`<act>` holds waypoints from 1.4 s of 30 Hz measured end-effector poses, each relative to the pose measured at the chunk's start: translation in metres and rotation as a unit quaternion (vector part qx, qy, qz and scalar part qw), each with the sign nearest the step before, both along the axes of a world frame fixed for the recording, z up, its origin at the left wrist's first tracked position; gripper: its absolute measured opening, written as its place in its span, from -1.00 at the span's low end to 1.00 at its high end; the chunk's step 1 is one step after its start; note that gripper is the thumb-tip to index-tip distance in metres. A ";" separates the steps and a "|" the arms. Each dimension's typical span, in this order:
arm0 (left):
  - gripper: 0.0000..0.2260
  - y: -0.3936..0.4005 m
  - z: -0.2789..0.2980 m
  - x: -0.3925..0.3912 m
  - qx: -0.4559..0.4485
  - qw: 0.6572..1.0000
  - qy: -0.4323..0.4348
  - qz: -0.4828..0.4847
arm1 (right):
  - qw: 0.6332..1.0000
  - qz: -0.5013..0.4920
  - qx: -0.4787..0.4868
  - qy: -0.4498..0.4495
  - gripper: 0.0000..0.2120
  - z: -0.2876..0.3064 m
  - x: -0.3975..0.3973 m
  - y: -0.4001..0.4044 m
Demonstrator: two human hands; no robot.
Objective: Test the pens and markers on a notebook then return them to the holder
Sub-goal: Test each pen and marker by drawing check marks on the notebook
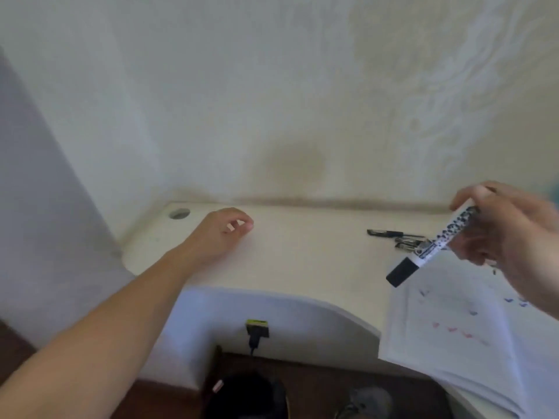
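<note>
A right hand (511, 234) holds a capped black-and-white marker (432, 246) above an open notebook (453, 337) with coloured marks; the left hand (220, 234), loosely curled, rests on the white table (302, 258); dark pens (396, 237) lie beyond the marker.

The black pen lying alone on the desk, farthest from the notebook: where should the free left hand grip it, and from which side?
Best from above, probably pinching the middle of the black pen's barrel. It lies flat on the desk, apart from the other pens, with bare desk on its left. The left hand hangs empty.
</note>
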State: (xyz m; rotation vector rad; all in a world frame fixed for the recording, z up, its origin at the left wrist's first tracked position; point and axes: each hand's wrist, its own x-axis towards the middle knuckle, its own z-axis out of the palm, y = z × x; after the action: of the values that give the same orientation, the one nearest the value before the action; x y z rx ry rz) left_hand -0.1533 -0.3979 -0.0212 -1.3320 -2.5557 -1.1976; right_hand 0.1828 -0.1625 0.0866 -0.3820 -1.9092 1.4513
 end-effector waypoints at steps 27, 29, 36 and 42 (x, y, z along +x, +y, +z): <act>-0.91 -0.012 0.019 0.034 0.078 0.995 -0.030 0.047 | 0.967 0.154 0.184 -0.088 -0.89 -0.005 -0.044 -0.116; -0.90 0.015 0.030 0.046 0.085 0.996 -0.013 0.006 | 0.982 0.097 0.159 -0.043 -0.87 0.013 -0.024 -0.086; -0.92 0.150 0.059 0.115 0.097 0.979 0.051 -0.174 | 0.960 -0.186 0.162 -0.134 -0.89 -0.013 0.037 0.082; -0.88 0.240 0.084 0.208 -0.125 0.900 0.075 -0.410 | 0.775 -0.207 0.346 -0.487 -0.88 -0.066 0.060 0.160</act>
State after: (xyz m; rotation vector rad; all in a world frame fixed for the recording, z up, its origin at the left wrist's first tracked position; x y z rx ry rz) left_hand 0.0549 -0.1576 0.0624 -2.5918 -2.1070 -0.7448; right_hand 0.2427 -0.0029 0.0203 -1.2536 -2.7059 0.1060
